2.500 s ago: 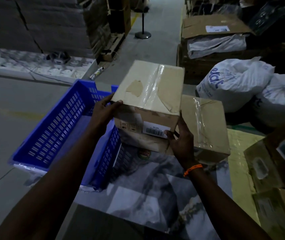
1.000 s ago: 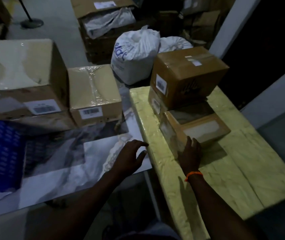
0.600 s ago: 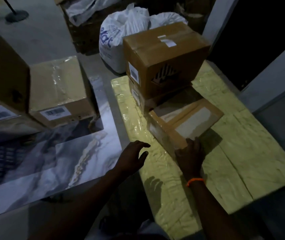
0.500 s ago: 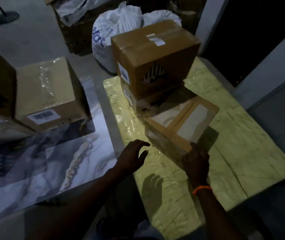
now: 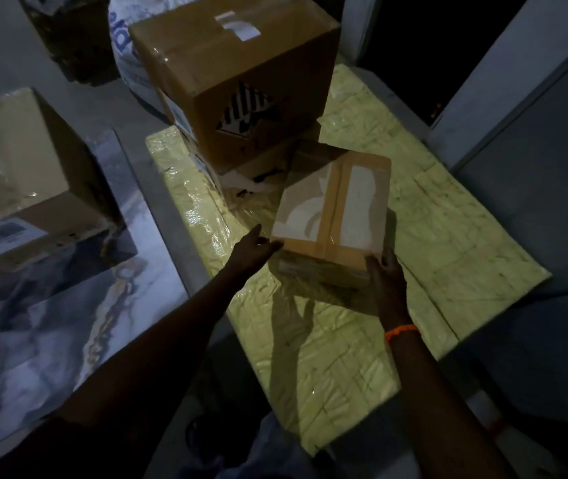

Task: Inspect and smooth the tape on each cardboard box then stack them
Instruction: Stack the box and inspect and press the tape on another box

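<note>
The small box (image 5: 334, 216) sits near the front of the yellow surface (image 5: 448, 236), just in front of the big box (image 5: 237, 74), which rests on another carton. It is turned so that its brown tape (image 5: 336, 202) runs straight toward the person, probably so the seam can be read end to end.

The right grip (image 5: 384, 274) clasps the near right corner, thumb at the top edge, and looks like the one steadying the box. The left grip (image 5: 251, 252) is released: its fingers are stretched out and only the tips touch the near left corner. That seems to brace the other side, so the box can be squared up or lifted with both. The light is too dim to tell whether the base is clear of the surface.

I judge the tape check on this box is about to start. The seam itself is untouched, and both corners are held low, which leaves the top free.
</note>
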The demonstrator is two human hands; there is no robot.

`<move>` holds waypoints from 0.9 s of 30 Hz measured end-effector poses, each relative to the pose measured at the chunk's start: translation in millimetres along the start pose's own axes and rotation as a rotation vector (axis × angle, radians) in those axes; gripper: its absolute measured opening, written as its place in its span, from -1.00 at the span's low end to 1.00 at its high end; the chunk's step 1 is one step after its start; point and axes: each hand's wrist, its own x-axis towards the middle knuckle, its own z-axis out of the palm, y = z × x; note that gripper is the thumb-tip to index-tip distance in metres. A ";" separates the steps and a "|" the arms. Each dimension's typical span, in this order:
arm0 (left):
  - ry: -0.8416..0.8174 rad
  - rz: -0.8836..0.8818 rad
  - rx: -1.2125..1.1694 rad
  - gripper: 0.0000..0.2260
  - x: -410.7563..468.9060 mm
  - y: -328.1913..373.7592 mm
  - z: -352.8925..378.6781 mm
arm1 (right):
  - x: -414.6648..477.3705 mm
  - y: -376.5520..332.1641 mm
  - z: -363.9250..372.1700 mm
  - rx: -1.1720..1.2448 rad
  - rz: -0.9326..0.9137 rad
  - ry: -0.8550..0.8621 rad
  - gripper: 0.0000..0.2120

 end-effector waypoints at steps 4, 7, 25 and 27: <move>-0.007 0.014 0.048 -0.35 -36.8 -15.0 -7.1 | -17.7 -1.4 -5.2 -0.046 -0.037 0.040 -0.47; -0.040 0.039 -0.203 -0.56 -81.6 -26.0 -17.9 | -53.4 -12.6 -0.6 0.096 -0.065 0.043 -0.43; 0.534 0.130 -0.617 -0.61 -376.0 -213.5 -201.4 | -310.2 -82.2 182.5 0.113 -0.414 -0.664 -0.24; 0.615 0.104 -0.674 -0.68 -400.7 -235.9 -204.3 | -328.9 -85.9 208.4 0.048 -0.458 -0.753 -0.25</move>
